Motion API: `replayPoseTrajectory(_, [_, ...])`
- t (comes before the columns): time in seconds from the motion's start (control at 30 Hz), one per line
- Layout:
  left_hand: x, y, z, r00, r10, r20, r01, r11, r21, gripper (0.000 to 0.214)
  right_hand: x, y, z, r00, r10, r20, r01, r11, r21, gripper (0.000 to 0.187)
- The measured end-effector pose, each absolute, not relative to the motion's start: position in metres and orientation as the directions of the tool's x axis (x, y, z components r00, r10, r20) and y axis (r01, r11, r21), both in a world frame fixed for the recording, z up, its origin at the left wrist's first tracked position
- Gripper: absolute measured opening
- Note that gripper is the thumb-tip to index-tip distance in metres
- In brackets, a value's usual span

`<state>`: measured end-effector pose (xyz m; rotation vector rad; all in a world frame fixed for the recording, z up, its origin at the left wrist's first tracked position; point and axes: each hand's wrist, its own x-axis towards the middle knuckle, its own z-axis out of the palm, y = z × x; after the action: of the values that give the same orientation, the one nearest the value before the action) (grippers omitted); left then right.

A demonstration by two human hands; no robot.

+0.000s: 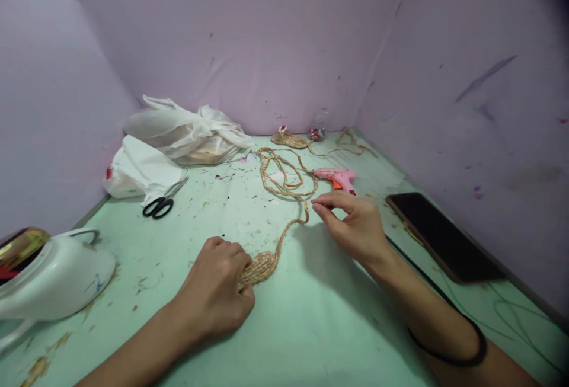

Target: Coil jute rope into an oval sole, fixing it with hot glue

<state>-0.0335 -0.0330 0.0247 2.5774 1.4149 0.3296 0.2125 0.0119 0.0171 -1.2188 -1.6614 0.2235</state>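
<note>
My left hand (pixel 217 286) is closed around a coiled piece of braided jute rope (pixel 260 267), whose rounded end sticks out past the thumb. From that end a loose strand (pixel 288 227) runs up to a pile of rope loops (pixel 284 182) on the table. My right hand (pixel 355 224) hovers just right of the strand, thumb and forefinger brought together. Whether anything tiny sits between those fingertips I cannot make out. Just beyond it lies a pink glue gun (pixel 335 176) with an orange trigger, its nozzle touching or close to the rope loops.
A sole-shaped rope piece (pixel 288 140) and a small container of beads (pixel 316 133) are at the back. On the left are black-handled scissors (pixel 160 205), white plastic bags (pixel 186 135) and a white pot-like vessel (pixel 66 277). A phone (pixel 444 237) lies at right, near a cable.
</note>
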Motion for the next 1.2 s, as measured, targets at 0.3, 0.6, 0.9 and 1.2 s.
replayPoseTrajectory(0.3, [-0.057, -0.014, 0.032, 0.379, 0.711, 0.592, 0.695, -0.641, 0.325, 0.018, 0.202, 0.006, 0.027, 0.157, 0.971, 0.181, 0.388, 0.108, -0.915, 0.017])
replayPoseTrajectory(0.6, [-0.059, -0.009, 0.015, 0.533, 0.306, 0.789, 0.614, -0.782, -0.111, 0.032, 0.236, 0.023, 0.030, 0.311, 0.925, 0.220, 0.874, -0.187, -0.449, 0.026])
replayPoseTrajectory(0.9, [-0.063, -0.007, 0.014, 0.544, 0.253, 0.800, 0.630, -0.752, -0.191, 0.032, 0.264, 0.035, 0.015, 0.431, 0.902, -0.037, 0.820, -0.408, -0.402, 0.040])
replayPoseTrajectory(1.2, [-0.061, -0.006, 0.012, 0.546, 0.261, 0.796, 0.626, -0.759, -0.180, 0.032, 0.275, 0.060, 0.017, 0.206, 0.895, -0.396, 0.175, -0.432, -0.885, 0.017])
